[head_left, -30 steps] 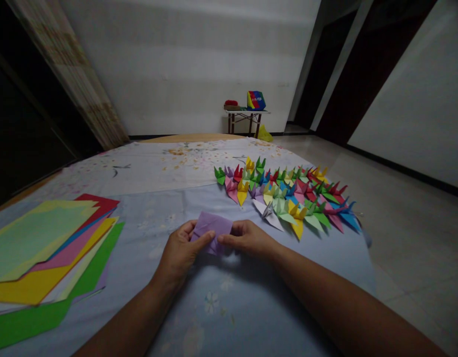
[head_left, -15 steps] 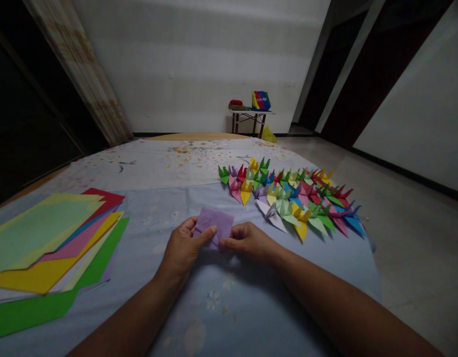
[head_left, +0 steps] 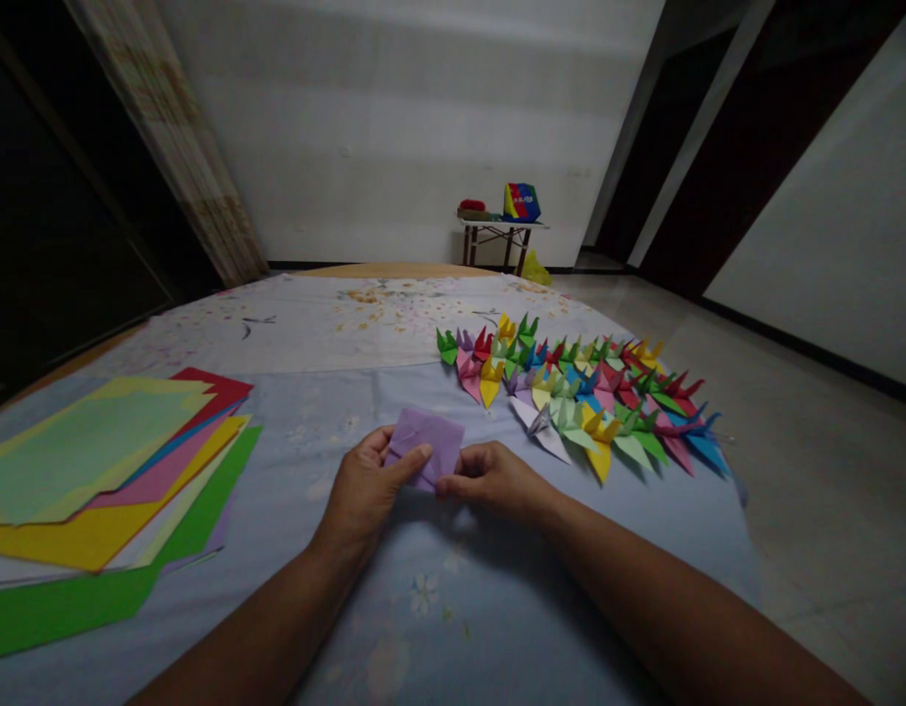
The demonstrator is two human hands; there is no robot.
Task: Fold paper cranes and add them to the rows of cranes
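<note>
A small square of folded purple origami paper (head_left: 436,438) is held between my two hands, a little above the cloth. My left hand (head_left: 372,480) grips its left side, thumb lying across the front and fingers behind. The thumb and forefinger of my right hand (head_left: 493,476) pinch its lower right corner. Crease lines run over the paper's face; its back is hidden. Beyond my right hand stand many folded paper cranes (head_left: 571,428) in several colours. A white crane (head_left: 539,427) is among the nearest to that hand.
To the left lies a fanned stack of coloured paper sheets (head_left: 92,451). A pale blue flowered tablecloth (head_left: 416,637) covers the near table. Against the far wall, a small table (head_left: 504,226) carries a multicoloured bag (head_left: 522,201) and a red item (head_left: 472,205).
The view has shifted slightly, so the surroundings sit a little further right. Both hands keep their hold on the purple paper, with hardly any movement between them.
</note>
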